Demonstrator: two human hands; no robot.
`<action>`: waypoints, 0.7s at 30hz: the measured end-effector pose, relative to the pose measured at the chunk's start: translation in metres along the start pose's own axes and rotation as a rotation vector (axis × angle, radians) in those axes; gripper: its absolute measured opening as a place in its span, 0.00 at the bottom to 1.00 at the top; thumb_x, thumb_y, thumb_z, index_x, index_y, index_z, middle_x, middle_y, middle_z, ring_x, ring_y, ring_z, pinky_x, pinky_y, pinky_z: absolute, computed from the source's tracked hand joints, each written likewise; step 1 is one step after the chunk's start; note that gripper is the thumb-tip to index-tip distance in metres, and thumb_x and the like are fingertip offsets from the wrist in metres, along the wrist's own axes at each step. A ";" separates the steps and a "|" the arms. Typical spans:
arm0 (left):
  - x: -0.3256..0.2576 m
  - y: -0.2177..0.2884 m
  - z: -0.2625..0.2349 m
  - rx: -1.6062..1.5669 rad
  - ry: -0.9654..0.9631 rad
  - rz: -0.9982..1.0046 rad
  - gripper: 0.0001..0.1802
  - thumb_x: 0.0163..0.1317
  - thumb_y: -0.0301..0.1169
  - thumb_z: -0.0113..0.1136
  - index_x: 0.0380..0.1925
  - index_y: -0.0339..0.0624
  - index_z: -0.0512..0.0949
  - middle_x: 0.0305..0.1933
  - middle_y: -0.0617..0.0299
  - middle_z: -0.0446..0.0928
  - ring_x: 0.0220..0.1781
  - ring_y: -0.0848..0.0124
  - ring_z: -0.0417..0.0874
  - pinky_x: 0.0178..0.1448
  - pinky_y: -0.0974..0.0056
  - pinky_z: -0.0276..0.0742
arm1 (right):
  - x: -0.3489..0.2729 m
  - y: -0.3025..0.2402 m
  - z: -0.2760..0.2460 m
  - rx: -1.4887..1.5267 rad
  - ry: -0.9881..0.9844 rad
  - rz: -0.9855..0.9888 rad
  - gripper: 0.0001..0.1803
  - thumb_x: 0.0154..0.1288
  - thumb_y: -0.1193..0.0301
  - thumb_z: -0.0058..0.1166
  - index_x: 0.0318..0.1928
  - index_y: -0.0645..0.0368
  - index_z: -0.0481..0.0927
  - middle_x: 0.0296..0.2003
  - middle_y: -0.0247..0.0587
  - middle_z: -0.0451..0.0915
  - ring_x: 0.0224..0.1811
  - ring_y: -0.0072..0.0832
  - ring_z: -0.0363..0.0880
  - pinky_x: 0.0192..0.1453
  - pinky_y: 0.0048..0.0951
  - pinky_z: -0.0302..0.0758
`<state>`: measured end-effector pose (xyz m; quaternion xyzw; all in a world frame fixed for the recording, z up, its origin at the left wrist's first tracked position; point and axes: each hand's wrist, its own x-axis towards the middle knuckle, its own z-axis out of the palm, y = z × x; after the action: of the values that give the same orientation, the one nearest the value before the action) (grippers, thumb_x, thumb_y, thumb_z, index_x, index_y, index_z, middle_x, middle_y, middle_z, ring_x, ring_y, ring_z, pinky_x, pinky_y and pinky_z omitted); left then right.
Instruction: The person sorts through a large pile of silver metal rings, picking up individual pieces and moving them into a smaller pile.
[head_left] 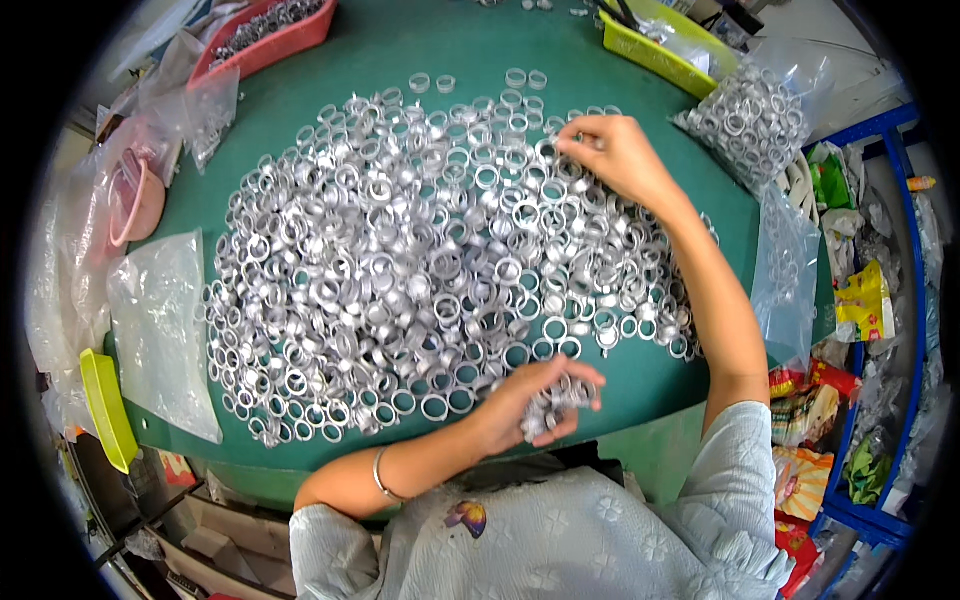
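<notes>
A broad heap of silver metal rings (390,260) spreads over the green table (400,45), piled thickest at the left and thinner toward the right. My left hand (540,402) is near the front edge of the table, fingers curled round a cluster of metal rings (552,405). At the far right part of the heap, my right hand (612,155) reaches down with thumb and forefinger pinched together at a ring (547,150). The fingertips partly hide what lies between them.
A red tray (265,40) of small metal parts stands far left, a yellow-green tray (660,45) far right. Beside the latter lies a clear bag of rings (750,120). Flat plastic bags (165,330) lie at the left; a blue rack (890,400) stands right.
</notes>
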<state>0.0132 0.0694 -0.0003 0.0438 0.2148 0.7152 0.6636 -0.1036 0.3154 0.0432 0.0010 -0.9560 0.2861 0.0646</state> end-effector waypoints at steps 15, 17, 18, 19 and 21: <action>0.000 0.001 0.003 -0.080 0.035 0.028 0.24 0.66 0.50 0.36 0.47 0.42 0.69 0.35 0.59 0.73 0.22 0.75 0.71 0.14 0.75 0.59 | -0.157 -0.079 -0.022 0.620 -0.441 -0.040 0.05 0.54 0.75 0.57 0.32 0.62 0.80 0.22 0.38 0.79 0.23 0.23 0.76 0.25 0.23 0.68; -0.003 -0.001 0.005 0.003 0.098 0.039 0.20 0.65 0.46 0.44 0.46 0.42 0.69 0.35 0.58 0.73 0.24 0.75 0.72 0.15 0.75 0.61 | -0.158 -0.083 -0.021 0.490 -0.455 -0.098 0.05 0.54 0.75 0.57 0.32 0.61 0.81 0.23 0.38 0.79 0.23 0.22 0.76 0.26 0.25 0.69; -0.003 -0.002 0.004 -0.014 0.084 0.042 0.19 0.64 0.44 0.46 0.46 0.41 0.69 0.36 0.58 0.73 0.24 0.75 0.72 0.15 0.76 0.61 | -0.157 -0.082 -0.020 0.493 -0.466 -0.088 0.05 0.54 0.75 0.57 0.32 0.61 0.80 0.24 0.38 0.79 0.23 0.23 0.76 0.26 0.25 0.69; -0.002 -0.003 0.002 -0.031 0.071 0.047 0.18 0.63 0.42 0.49 0.45 0.41 0.69 0.36 0.58 0.72 0.24 0.75 0.72 0.15 0.76 0.62 | -0.156 -0.077 -0.017 0.563 -0.414 -0.077 0.05 0.55 0.74 0.56 0.33 0.61 0.80 0.24 0.36 0.79 0.24 0.21 0.75 0.26 0.24 0.69; -0.002 -0.003 0.002 -0.028 0.043 0.061 0.16 0.62 0.40 0.50 0.43 0.41 0.71 0.35 0.58 0.72 0.23 0.76 0.72 0.15 0.76 0.63 | -0.147 -0.068 -0.021 0.558 -0.338 0.054 0.05 0.56 0.74 0.56 0.33 0.62 0.79 0.24 0.33 0.79 0.24 0.16 0.74 0.26 0.20 0.67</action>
<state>0.0168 0.0682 0.0006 0.0258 0.2176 0.7387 0.6374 0.0475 0.2646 0.0799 0.0409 -0.8377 0.5344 -0.1054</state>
